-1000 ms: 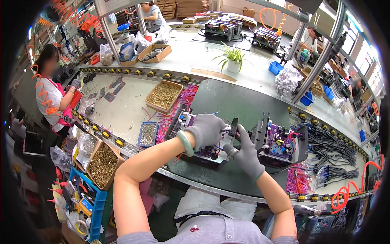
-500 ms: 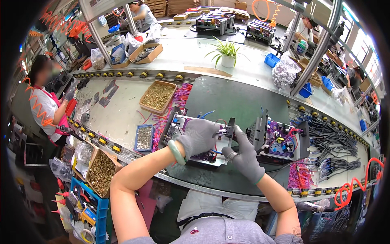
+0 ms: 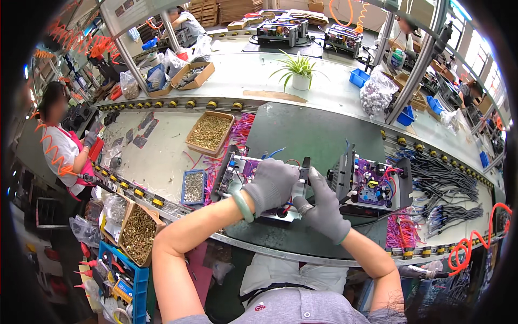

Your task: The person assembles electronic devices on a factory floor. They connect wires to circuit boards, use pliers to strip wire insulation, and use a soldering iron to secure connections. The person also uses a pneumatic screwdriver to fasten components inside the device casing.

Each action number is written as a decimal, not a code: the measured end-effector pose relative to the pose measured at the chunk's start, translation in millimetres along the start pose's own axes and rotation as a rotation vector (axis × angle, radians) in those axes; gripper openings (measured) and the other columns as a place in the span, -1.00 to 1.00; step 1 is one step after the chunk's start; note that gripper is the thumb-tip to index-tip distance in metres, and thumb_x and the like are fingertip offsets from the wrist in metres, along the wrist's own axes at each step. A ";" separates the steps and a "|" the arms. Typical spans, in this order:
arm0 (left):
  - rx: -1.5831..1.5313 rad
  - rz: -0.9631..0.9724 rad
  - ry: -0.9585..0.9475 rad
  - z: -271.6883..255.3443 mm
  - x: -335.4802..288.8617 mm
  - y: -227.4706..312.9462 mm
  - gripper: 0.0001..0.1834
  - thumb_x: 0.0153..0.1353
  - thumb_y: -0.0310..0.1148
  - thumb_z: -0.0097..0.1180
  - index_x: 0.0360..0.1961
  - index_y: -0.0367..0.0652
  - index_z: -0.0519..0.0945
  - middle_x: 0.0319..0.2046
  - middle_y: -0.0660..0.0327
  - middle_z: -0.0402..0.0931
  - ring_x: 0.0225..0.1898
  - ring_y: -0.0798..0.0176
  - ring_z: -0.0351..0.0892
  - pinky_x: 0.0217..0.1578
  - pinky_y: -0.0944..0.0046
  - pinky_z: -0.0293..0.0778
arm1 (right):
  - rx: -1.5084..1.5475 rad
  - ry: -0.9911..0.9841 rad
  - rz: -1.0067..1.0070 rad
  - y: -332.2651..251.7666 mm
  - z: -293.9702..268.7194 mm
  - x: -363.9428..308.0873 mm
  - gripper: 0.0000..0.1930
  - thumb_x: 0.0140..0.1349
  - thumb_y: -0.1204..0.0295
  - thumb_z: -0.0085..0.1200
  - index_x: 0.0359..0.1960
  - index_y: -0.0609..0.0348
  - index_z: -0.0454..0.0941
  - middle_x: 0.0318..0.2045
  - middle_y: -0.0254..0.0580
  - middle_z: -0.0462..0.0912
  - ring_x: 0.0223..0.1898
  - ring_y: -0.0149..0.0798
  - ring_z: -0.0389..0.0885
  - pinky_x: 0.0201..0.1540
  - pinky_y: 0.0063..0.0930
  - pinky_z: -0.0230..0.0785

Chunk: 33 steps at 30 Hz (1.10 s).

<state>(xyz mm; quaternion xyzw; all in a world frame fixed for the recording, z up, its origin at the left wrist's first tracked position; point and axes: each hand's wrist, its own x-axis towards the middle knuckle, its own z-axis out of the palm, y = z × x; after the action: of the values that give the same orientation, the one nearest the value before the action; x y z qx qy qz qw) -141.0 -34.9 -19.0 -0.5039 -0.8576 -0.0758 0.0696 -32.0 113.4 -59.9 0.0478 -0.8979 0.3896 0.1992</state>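
Small red emblem [image 3: 260,308] on shirt [image 3: 286,312], unreadable; cardboard tray [image 3: 201,150] holds brass parts [image 3: 209,132], blue tray [image 3: 183,190] silver parts [image 3: 193,186]. Unit [image 3: 250,165] lies on worktop [image 3: 302,123] beneath both hands. Left hand [image 3: 272,184] curled near black panel [image 3: 306,163], grip hidden, cannot tell; right hand [image 3: 325,209] half-open beside it, thumb and forefinger apart.

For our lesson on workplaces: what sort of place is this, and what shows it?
Probably an electronics assembly workshop. The gloved left hand and right hand are at an open unit; a second unit, with a purple circuit board, stands to its right. Small brass-coloured parts and dark cables lie nearby.
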 end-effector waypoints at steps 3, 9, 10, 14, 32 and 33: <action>-0.001 -0.050 -0.088 -15.8 3.3 2.4 -0.85 0.02 -0.26 0.22 -0.47 -0.09 0.59 -0.53 0.15 0.61 -0.47 0.03 0.68 -0.46 0.09 0.53 | -0.086 -0.024 -0.084 -2.8 -20.7 12.9 -0.33 0.10 0.24 0.31 0.22 0.25 0.35 0.06 0.12 0.51 -0.05 0.15 0.61 -0.03 -0.11 0.50; 0.028 -0.157 -0.049 -30.5 -4.1 13.2 -0.77 0.16 -0.17 0.16 -0.30 -0.09 0.59 -0.49 0.11 0.62 -0.41 0.02 0.69 -0.40 0.10 0.57 | -0.222 0.061 -0.361 -23.0 -41.9 42.7 -0.83 0.12 0.35 0.28 -0.27 0.07 0.61 -0.29 -0.19 0.64 -0.27 -0.03 0.63 -0.30 -0.18 0.47; -0.086 -0.188 0.078 -36.6 -10.1 14.4 -0.79 0.22 -0.21 0.11 -0.34 -0.13 0.59 -0.42 0.07 0.63 -0.33 0.03 0.69 -0.34 0.13 0.57 | -0.190 0.072 -0.331 -21.1 -40.8 42.9 -0.86 0.12 0.36 0.27 -0.31 0.07 0.61 -0.32 -0.22 0.64 -0.29 -0.04 0.63 -0.31 -0.19 0.46; -0.499 -0.159 0.170 -35.9 -17.3 -0.1 -0.81 0.19 -0.23 0.20 -0.42 -0.13 0.59 -0.41 0.09 0.59 -0.35 0.03 0.65 -0.33 0.08 0.54 | -0.086 0.091 -0.283 -6.9 -24.7 39.1 -0.80 0.10 0.35 0.29 -0.25 0.06 0.60 -0.29 -0.18 0.63 -0.24 -0.02 0.63 -0.29 -0.19 0.48; 0.112 -0.016 0.076 -0.4 -14.1 -7.3 -0.87 0.12 -0.36 0.15 -0.41 -0.17 0.49 -0.44 0.12 0.50 -0.38 0.02 0.58 -0.35 0.04 0.47 | -0.009 -0.022 0.097 5.1 -5.2 9.5 -0.19 0.13 0.11 0.30 0.27 0.40 0.25 0.08 0.18 0.49 0.04 0.09 0.59 0.07 -0.21 0.48; 0.105 -0.006 0.085 2.0 -14.3 -8.1 -0.87 0.12 -0.36 0.15 -0.41 -0.16 0.49 -0.45 0.12 0.50 -0.38 0.03 0.58 -0.36 0.05 0.47 | -0.008 -0.023 0.096 4.7 -5.3 8.8 -0.20 0.13 0.12 0.29 0.28 0.40 0.24 0.08 0.19 0.49 0.03 0.10 0.59 0.06 -0.21 0.48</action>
<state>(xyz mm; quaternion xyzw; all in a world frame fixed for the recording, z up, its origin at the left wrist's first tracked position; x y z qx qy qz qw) -141.2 -50.6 -24.2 -0.4934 -0.8582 -0.0520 0.1319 -39.5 121.1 -56.4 0.0084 -0.9029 0.3947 0.1702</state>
